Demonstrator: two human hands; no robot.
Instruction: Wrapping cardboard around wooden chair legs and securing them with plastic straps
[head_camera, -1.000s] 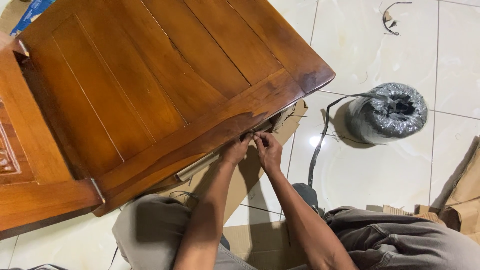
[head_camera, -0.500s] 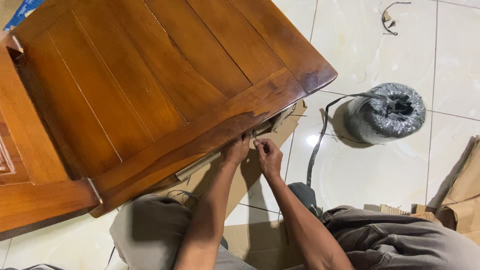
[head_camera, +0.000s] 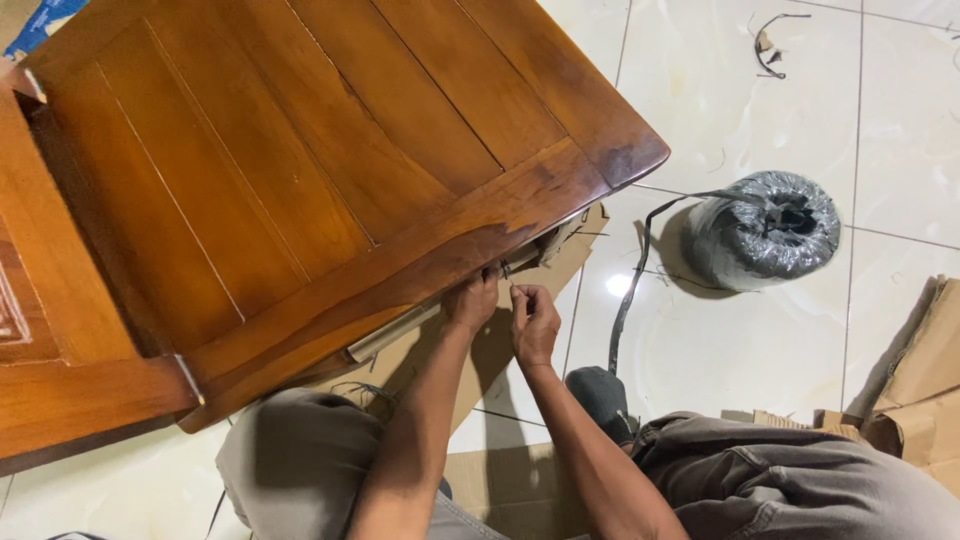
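While the left hand (head_camera: 470, 300) pressed closed against the glossy brown wooden panel's (head_camera: 330, 170) lower edge, the right hand (head_camera: 535, 322) pinched a thin dark plastic strap (head_camera: 508, 272) there; limp, light, probably slippery, it seemed best gripped near its end.

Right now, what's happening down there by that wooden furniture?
A person crouches on the tiled floor beside a brown wooden panel. Their left hand presses against the panel's lower edge, while the right hand pinches a thin dark strand just below it. A grey roll of string sits nearby, its loose end trailing toward them. Cardboard lies underneath.
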